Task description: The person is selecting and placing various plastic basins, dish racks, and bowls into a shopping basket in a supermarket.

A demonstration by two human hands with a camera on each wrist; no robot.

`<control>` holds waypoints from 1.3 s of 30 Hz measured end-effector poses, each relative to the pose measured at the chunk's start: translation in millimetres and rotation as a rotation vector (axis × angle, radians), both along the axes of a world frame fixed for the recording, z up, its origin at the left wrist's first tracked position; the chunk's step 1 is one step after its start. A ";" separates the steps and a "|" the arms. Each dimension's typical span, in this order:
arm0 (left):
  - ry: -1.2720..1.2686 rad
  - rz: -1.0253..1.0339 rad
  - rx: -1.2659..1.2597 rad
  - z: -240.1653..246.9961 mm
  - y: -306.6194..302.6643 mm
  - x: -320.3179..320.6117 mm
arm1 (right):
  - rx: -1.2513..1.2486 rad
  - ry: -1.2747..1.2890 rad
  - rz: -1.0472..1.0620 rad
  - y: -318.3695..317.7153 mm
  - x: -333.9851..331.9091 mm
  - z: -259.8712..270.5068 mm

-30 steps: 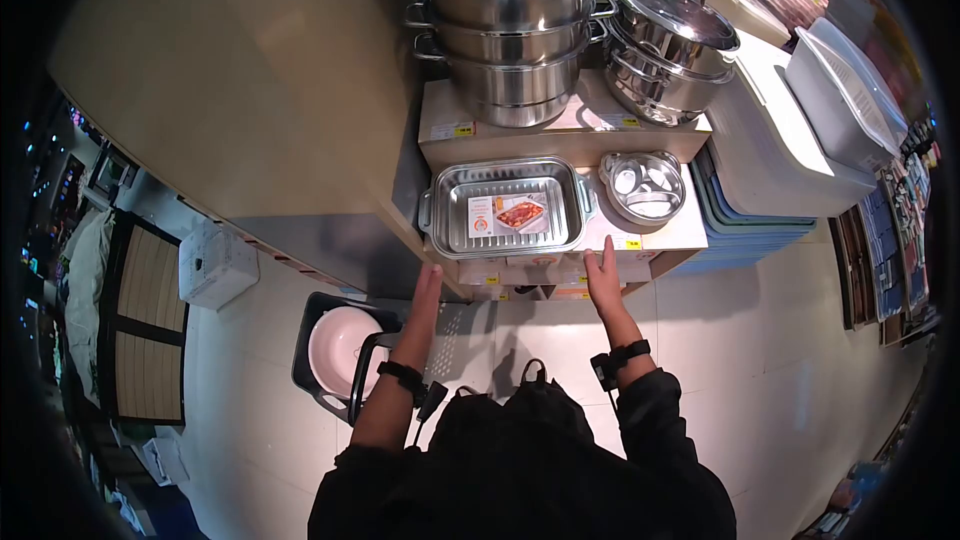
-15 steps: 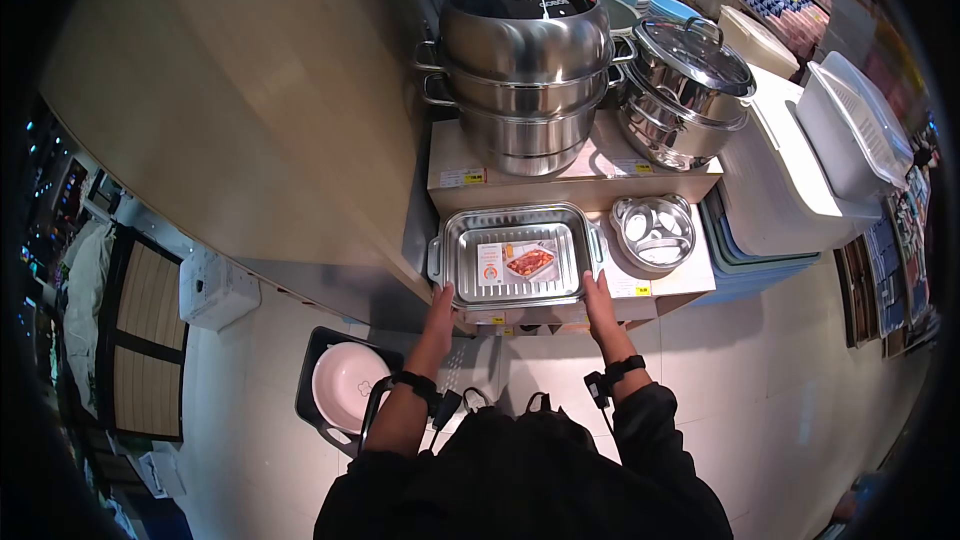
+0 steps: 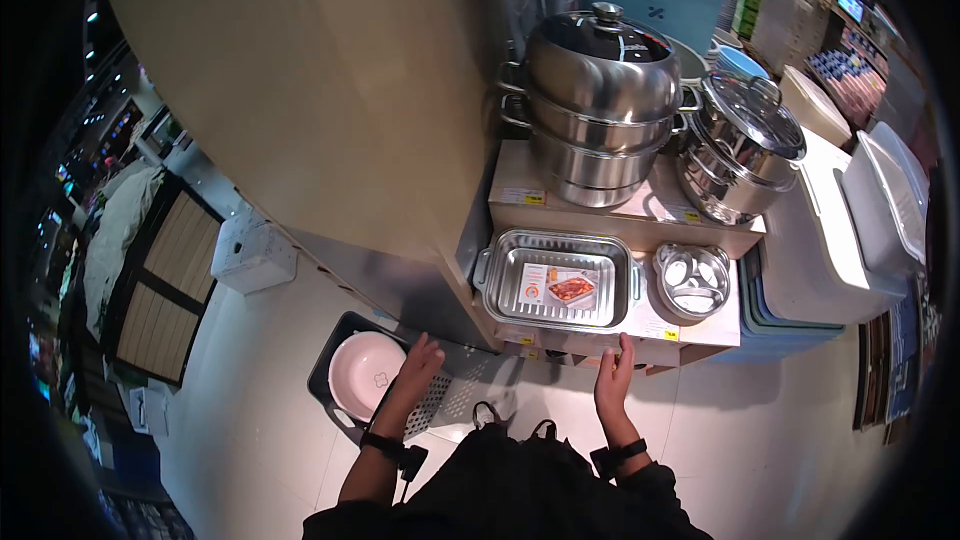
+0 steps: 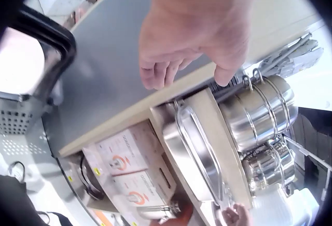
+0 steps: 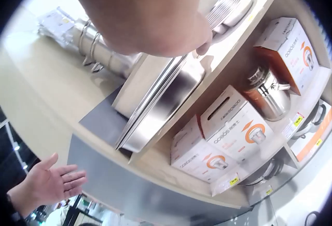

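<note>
A rectangular steel tray (image 3: pixel 560 280) with a food-picture label lies on the lower display step, beside a round divided steel dish (image 3: pixel 692 282). The left hand (image 3: pixel 418 368) is held in the air over the basket's edge, left of the tray and apart from it, fingers relaxed. Just in front of the tray's right corner, the right hand (image 3: pixel 614 385) is raised with extended fingers and holds nothing. In the right wrist view the left hand (image 5: pixel 54 182) shows its spread fingers, and the tray (image 5: pixel 166 104) rests on the shelf.
Stacked steel steamer pots (image 3: pixel 600 110) and a lidded pot (image 3: pixel 745 145) stand on the upper step. A dark basket (image 3: pixel 322 365) with a pink basin (image 3: pixel 365 372) is on the floor. Boxed pots (image 5: pixel 236 127) fill the shelf below. A tall curved panel (image 3: pixel 330 120) rises at left.
Both hands, which were at the tray's two front corners half a second ago, have drawn back from it. The left moved farther out to the left. The head view has shifted.
</note>
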State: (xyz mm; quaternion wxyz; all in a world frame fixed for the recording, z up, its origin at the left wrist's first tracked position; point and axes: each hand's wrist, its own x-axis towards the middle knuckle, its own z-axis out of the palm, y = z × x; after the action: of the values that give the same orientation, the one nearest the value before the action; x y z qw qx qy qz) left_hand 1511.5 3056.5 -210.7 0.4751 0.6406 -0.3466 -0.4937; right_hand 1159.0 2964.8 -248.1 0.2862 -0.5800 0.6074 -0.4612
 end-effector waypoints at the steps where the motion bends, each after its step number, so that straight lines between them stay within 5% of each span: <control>1: -0.045 0.071 -0.003 -5.6 23.9 9.6 | -0.021 -0.037 0.073 10.8 12.9 13.6; 6: -0.642 0.298 0.177 -26.5 135.0 41.9 | -0.066 0.122 0.531 40.4 77.8 16.9; 8: -0.428 0.278 0.287 -43.7 164.1 48.5 | -0.085 0.201 0.798 52.5 112.4 23.5; 10: -0.500 0.179 0.276 -75.3 186.6 60.5 | -0.132 0.279 0.925 64.4 147.8 18.7; 15: -0.469 0.081 0.415 -58.2 183.9 69.6 | -0.357 0.580 1.200 95.0 237.5 3.5; 21: -0.143 -0.013 0.372 -94.2 168.2 86.9 | -0.349 0.787 1.220 126.5 300.6 -26.7; 26: -0.389 0.026 0.161 -137.9 171.6 91.1 | -0.215 0.830 1.100 140.2 325.9 -31.8; 39: -0.390 0.027 0.336 -110.5 161.4 98.0 | -0.310 0.901 1.061 123.6 342.0 -32.2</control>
State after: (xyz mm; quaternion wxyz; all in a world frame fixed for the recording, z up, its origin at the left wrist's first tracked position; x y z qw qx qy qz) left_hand 1609.5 3217.9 -321.1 0.2927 0.7983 -0.3359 -0.4051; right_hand 1501.0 3088.5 -280.4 0.1076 -0.9656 0.2299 -0.0562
